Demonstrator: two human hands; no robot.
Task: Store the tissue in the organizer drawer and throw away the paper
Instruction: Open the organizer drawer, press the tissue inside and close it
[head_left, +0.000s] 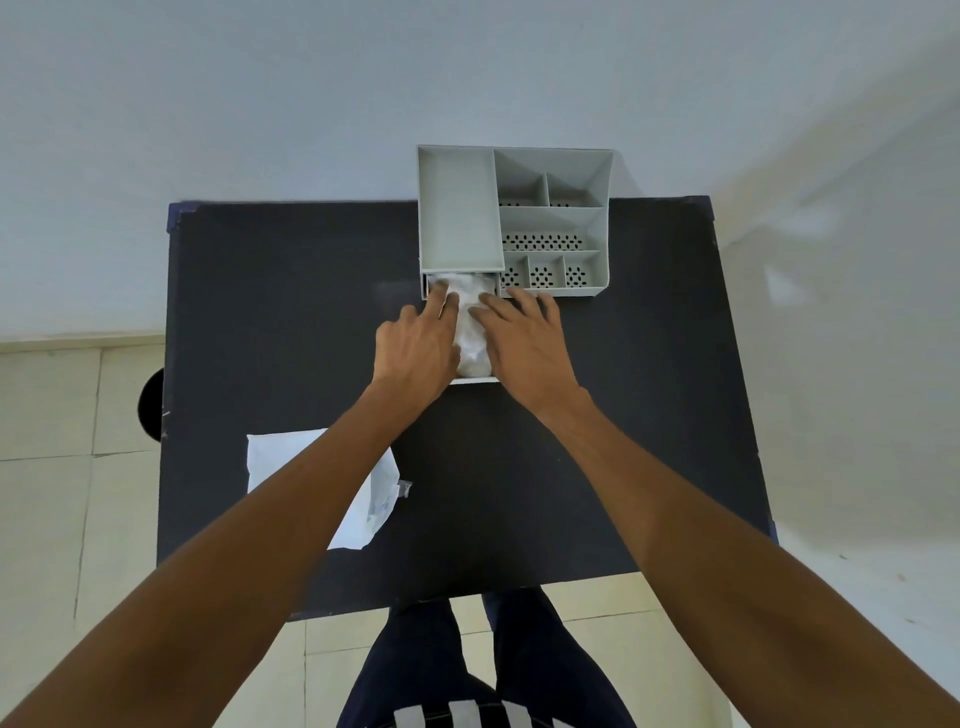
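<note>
A grey organizer (460, 208) with several compartments stands at the far edge of the black table (623, 415). Its drawer (475, 380) is pulled out toward me. White tissue (471, 332) lies inside the drawer. My left hand (418, 345) and my right hand (527, 338) both lie flat on the tissue, fingers spread, pressing on it from either side. A white sheet of paper (363, 514) lies on the near left of the table, partly hidden under my left forearm.
A small clear scrap (405, 488) lies beside the paper. A dark round object (151, 405) shows on the floor at the table's left edge. A pale wall stands behind the table. My legs are at the near edge.
</note>
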